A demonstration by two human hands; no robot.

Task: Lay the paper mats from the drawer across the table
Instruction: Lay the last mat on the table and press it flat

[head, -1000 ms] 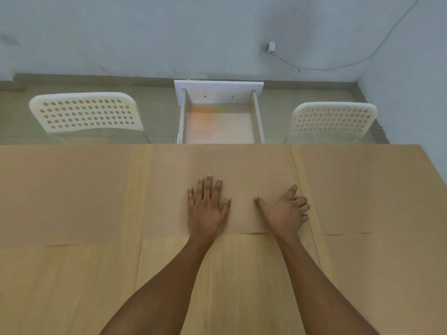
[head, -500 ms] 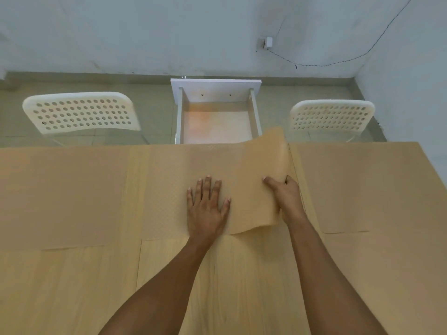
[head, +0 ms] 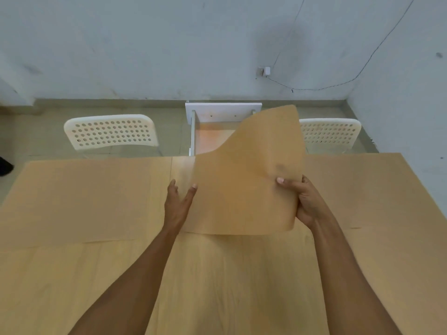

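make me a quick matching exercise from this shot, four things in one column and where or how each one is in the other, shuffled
Things:
1. middle paper mat
2. left paper mat
3. drawer
4. right hand

States:
A. pulled open beyond the table's far edge
B. pinching a sheet's right edge
C. lying flat on the table
D. lifted and curling up off the table

Pairs: 1-D, 2-C, 3-A, 4-B
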